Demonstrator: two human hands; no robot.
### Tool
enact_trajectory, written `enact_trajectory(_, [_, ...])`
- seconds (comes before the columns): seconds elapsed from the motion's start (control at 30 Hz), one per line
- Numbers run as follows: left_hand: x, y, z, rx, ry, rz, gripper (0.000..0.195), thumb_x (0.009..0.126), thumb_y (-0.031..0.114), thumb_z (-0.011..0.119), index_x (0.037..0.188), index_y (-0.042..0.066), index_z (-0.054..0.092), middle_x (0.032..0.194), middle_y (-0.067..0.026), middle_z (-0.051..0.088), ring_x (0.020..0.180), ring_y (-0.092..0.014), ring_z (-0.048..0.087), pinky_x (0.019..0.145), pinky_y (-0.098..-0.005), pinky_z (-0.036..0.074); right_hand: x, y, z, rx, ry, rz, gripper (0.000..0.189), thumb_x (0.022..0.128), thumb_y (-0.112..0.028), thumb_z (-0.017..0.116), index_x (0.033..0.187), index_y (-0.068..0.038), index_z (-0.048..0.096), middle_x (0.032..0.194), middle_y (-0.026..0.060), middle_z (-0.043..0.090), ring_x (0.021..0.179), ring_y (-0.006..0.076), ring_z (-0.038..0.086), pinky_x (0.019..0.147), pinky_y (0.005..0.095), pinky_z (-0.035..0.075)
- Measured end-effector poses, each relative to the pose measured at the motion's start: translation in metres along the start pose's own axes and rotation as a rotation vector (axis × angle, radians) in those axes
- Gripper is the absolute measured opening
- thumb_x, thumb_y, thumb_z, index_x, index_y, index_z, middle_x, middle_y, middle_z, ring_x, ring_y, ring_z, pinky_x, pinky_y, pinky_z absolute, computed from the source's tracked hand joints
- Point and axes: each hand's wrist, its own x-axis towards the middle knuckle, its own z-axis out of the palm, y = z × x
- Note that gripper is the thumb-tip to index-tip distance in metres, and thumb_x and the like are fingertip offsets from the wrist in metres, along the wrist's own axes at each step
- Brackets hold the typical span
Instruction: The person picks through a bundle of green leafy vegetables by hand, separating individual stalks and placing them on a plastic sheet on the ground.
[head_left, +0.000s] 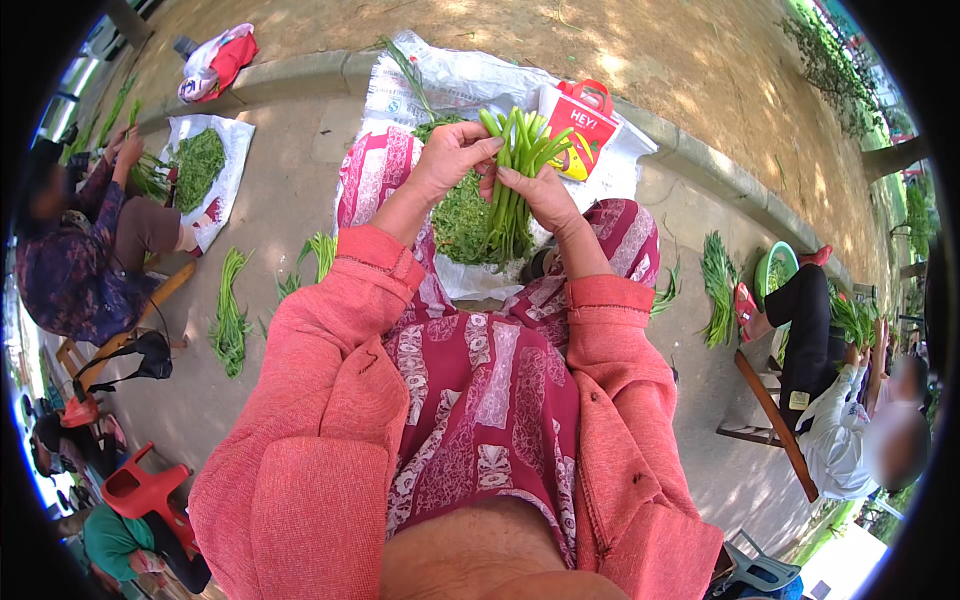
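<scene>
A bunch of leafy greens (511, 202) is held upright in front of me, pale cut stems at the top and leaves hanging below. My right hand (546, 196) grips the bunch around its middle, thumb across the stems. On the other side, the fingertips of my left hand (456, 159) pinch at the stems near their upper ends. Below both hands, a heap of chopped green leaves (459, 217) lies between my knees on a white woven sack (465, 71). Part of the heap is hidden behind the bunch and my hands.
A red printed bag (581, 124) lies on the sack near the stone kerb (686, 157). Loose greens lie on the pavement to the left (231, 315) and right (718, 285). People on benches handle greens at both sides. A green basin (776, 270) stands at right.
</scene>
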Motion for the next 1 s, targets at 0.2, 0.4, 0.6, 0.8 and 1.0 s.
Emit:
enact_trajectory(0.2, [-0.002, -0.006, -0.002, 0.000, 0.001, 0.045, 0.018, 0.086, 0.016, 0.062, 0.092, -0.001, 0.065, 0.076, -0.0016, 0.063, 0.064, -0.007, 0.055, 0.059, -0.0225, 0.045, 0.000, 0.002, -0.002, -0.023, -0.015, 0.040, 0.034, 0.083, -0.025, 0.066, 0.107, -0.002, 0.058, 0.090, 0.0063, 0.062, 0.076, 0.0169, 0.061, 0.067, 0.0296, 0.051])
enact_trajectory(0.4, [-0.003, -0.006, -0.002, -0.013, -0.042, 0.034, 0.022, 0.085, 0.017, 0.063, 0.098, -0.001, 0.063, 0.084, -0.0024, 0.064, 0.069, -0.008, 0.056, 0.064, -0.0220, 0.046, 0.003, 0.011, -0.007, -0.118, 0.013, -0.015, 0.027, 0.082, -0.020, 0.066, 0.103, -0.004, 0.058, 0.086, 0.0044, 0.062, 0.069, 0.0143, 0.059, 0.061, 0.0273, 0.048])
enact_trajectory(0.6, [-0.004, -0.009, 0.000, -0.017, 0.082, 0.130, 0.028, 0.080, 0.011, 0.068, 0.104, -0.001, 0.061, 0.085, -0.0025, 0.063, 0.073, -0.006, 0.056, 0.066, -0.0211, 0.046, 0.004, 0.015, -0.010, -0.232, 0.180, -0.059, 0.017, 0.080, -0.013, 0.067, 0.093, -0.002, 0.062, 0.076, 0.0009, 0.060, 0.067, 0.0104, 0.056, 0.060, 0.0248, 0.045])
enact_trajectory(0.8, [-0.004, -0.017, -0.006, 0.117, 0.176, 0.182, 0.019, 0.081, 0.007, 0.065, 0.099, 0.000, 0.062, 0.080, -0.0003, 0.061, 0.068, -0.005, 0.054, 0.064, -0.0194, 0.046, 0.008, 0.020, -0.012, -0.370, 0.314, -0.171, 0.014, 0.080, -0.011, 0.066, 0.090, -0.002, 0.062, 0.075, -0.0009, 0.061, 0.065, 0.0079, 0.055, 0.057, 0.0237, 0.044])
enact_trajectory(1.0, [-0.011, -0.014, -0.002, 0.098, 0.155, 0.151, 0.010, 0.083, 0.003, 0.061, 0.093, 0.001, 0.063, 0.076, 0.0014, 0.061, 0.066, -0.003, 0.053, 0.060, -0.0180, 0.045, 0.010, 0.020, -0.015, -0.453, 0.380, -0.193, 0.013, 0.080, -0.010, 0.067, 0.090, -0.003, 0.063, 0.077, -0.0016, 0.062, 0.067, 0.0059, 0.055, 0.059, 0.0232, 0.044])
